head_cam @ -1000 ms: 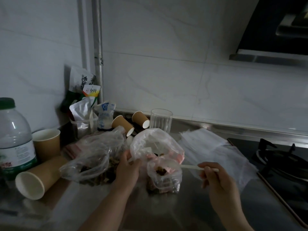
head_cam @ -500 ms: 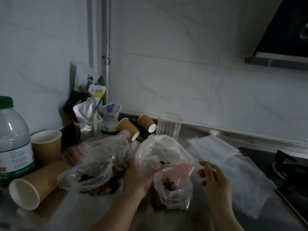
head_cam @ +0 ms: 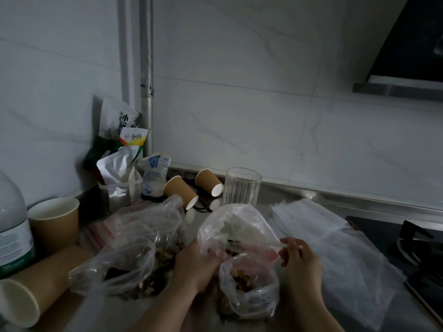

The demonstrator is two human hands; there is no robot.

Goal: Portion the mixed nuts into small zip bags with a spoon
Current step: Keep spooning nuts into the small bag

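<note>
- The left hand [head_cam: 199,267], low centre of the frame, grips the bunched mouth of a small bag [head_cam: 249,291] that stands on the worktop [head_cam: 153,315].
- The right hand [head_cam: 299,262], just right of it, pinches a thin pale spoon [head_cam: 261,244] whose tip reaches into the plastic above that bag.
- Nuts [head_cam: 242,280] lie inside; more fill the big bag [head_cam: 134,255] at lower left.
- The film looks thin, limp and slippery, so hold it at the rim; the load seems light.
- Spare bags [head_cam: 318,226] lie at right.
</note>
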